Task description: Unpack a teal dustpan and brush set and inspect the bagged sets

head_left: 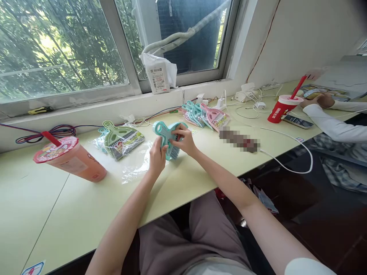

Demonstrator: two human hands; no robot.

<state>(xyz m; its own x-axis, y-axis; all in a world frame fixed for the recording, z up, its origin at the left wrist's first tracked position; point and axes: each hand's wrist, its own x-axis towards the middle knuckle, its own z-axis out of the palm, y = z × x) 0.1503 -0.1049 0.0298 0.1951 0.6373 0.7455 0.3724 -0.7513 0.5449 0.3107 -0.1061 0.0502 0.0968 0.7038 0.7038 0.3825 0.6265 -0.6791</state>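
Head view: left hand [157, 156] curls closed on a turquoise dustpan-and-brush set [162, 130], held between both hands; right hand [186, 140] closes fingers and thumb on its right side, apparently adjusting it. Next move calls for steady left support.

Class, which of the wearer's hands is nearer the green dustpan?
Left. The left hand is to the right of the green dustpan; the right hand is farther right.

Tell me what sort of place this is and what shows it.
Probably a shared workroom: a long table runs beneath a window, plastic-wrapped dustpans lie in groups on it, and another person's hands are busy further along.
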